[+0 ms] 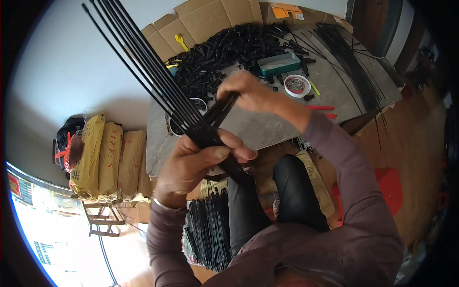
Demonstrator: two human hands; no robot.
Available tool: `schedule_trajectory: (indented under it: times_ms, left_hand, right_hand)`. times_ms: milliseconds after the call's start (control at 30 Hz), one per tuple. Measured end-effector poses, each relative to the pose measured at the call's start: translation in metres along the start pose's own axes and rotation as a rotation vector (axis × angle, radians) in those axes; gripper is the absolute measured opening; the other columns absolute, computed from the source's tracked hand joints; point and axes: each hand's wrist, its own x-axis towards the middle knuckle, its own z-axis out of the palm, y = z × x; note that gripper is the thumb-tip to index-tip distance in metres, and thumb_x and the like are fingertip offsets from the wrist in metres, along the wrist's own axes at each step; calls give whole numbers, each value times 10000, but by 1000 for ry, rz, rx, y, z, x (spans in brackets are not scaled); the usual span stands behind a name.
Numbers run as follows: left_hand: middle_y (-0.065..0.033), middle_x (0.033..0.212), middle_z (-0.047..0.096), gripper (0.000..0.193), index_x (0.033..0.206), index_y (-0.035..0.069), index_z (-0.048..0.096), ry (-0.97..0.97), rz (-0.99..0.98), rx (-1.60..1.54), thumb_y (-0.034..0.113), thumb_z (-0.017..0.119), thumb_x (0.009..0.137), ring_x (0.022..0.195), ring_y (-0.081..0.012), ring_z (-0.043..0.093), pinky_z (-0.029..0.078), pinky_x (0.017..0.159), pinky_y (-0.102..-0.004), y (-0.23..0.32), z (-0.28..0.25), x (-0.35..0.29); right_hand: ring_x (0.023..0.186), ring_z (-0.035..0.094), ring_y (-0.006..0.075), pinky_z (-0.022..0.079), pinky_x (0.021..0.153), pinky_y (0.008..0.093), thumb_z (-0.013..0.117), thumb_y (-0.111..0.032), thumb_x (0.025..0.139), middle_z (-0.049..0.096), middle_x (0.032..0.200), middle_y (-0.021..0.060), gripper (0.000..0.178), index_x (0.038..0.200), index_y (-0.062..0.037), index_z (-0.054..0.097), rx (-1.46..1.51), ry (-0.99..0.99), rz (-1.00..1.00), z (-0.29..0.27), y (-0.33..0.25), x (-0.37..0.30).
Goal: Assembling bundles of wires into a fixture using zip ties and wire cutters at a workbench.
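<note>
Bundled slim black rods (pixel 191 125) slant up and away to the left, their upper ends fanned apart; the left hand (pixel 196 160) clamps them lower down, thumb pressed across the front and fingers curled behind. With the hold so low, a loosened thumb could let the long tops splay or slide out of line. Beyond it, the right hand (pixel 248 91), fingers curled tight, grips shorter dark strands (pixel 222 107) crossing behind the bundle; blur hides whether these are separate rods, and a hard pull there might twist or tangle them. Both hands work above the near edge of the grey tabletop (pixel 267 125), so a dropped rod could roll off. Farther in, a sweep of the right forearm could tip the white dish of small metal pieces (pixel 286 87) or, behind it, the green tray (pixel 287 69), scattering bits into the black tubular parts (pixel 229 48) heaped toward the far edge.
</note>
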Motion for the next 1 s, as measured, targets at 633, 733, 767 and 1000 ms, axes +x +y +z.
schedule_trajectory:
  times_ms: [633, 733, 767, 1000]
  left_hand:
    - [-139, 1069, 637, 376, 1202, -46, 537, 405, -206, -91, 151, 624, 893, 987, -231, 619, 492, 899, -326, -135, -51, 53]
    - [-212, 1215, 506, 673, 1239, -59, 504, 772, 288, 473, 350, 762, 771, 1076, -270, 555, 486, 890, -366, -145, -37, 51]
    - [-252, 1285, 403, 840, 1273, -41, 489, 819, 372, 976, 452, 799, 666, 1189, -351, 456, 412, 987, -446, -137, -44, 49]
    - [-221, 1422, 317, 978, 1326, 59, 479, 139, 176, 1435, 526, 826, 539, 1336, -417, 254, 238, 1092, -550, -146, -77, 49]
  right_hand:
    - [826, 663, 268, 547, 808, 386, 469, -159, 979, 637, 886, 91, 237, 1123, 8, 557, 1402, -8, 554, -20, -21, 25]
    - [838, 662, 244, 546, 809, 366, 464, -160, 982, 641, 909, 93, 239, 1133, 1, 555, 1289, -59, 475, -24, -36, 13]
    - [835, 661, 218, 543, 810, 346, 472, -161, 981, 642, 920, 92, 231, 1121, -1, 564, 1210, -66, 434, -26, -42, 10]
    - [839, 644, 151, 531, 784, 274, 511, -94, 958, 658, 881, 69, 169, 1062, 5, 601, 1184, -36, 393, -9, -85, -25]
